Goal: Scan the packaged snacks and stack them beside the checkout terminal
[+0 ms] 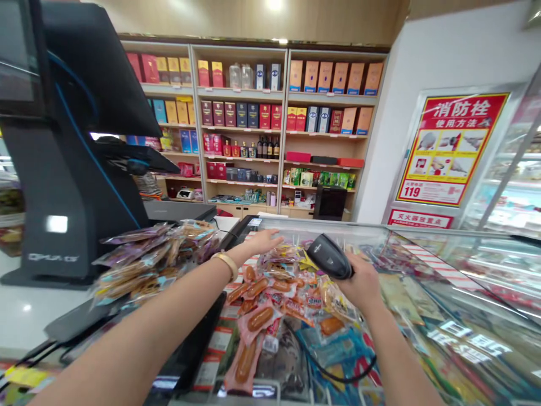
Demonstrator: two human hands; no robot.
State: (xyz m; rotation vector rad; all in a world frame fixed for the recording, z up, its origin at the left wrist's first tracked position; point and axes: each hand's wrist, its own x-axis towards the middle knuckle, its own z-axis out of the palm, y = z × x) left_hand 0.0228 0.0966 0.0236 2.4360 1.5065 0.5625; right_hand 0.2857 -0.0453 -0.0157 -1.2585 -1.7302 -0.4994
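Head view: a person's right hand (362, 280) grips a scanner (328, 256) by its handle above wrapped sausages (261, 320), apparently leaving its nose free to aim, a slack cord (350, 380) probably allowing reach; the left hand (262, 241), fingers outstretched, seemingly empty, extends near bagged snacks (279, 264).

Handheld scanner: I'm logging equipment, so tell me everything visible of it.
The handheld scanner is black, apparently smooth plastic, with a broad, rounded head bearing a small pale marking. The right hand grips its handle, largely hidden. It tilts, head toward the picture's upper left, above packaged sausages. A black cable curves below; any join is hidden.
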